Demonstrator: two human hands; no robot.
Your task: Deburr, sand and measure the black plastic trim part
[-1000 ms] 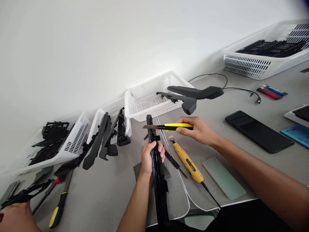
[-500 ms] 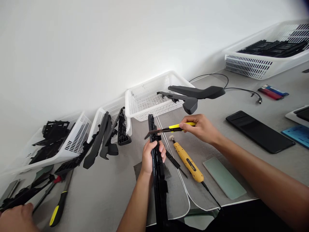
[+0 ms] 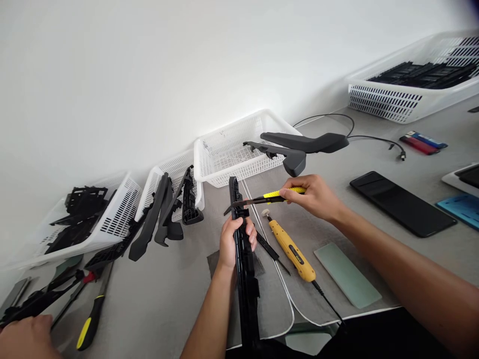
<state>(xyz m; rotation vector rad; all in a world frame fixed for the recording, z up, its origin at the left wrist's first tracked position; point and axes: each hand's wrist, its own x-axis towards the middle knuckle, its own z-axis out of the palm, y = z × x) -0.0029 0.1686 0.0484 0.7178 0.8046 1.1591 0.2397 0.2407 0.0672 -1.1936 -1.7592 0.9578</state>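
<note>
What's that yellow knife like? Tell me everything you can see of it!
The yellow knife looks like a slim cutter, with a bright yellow, ribbed, plastic-looking grip, some black along it, and a thin, dark, metal-looking blade. The blade is out and points to the picture's left, crossing over the upper end of a long black part; whether it touches that part is hard to tell. The right hand grips the handle between thumb and fingers, hiding some of it.

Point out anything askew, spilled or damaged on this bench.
Two dark-grey curved plastic parts look slightly askew: they jut over the right side of the white perforated plastic basket straight ahead rather than lying fully inside. No spill or clear damage shows.
</note>
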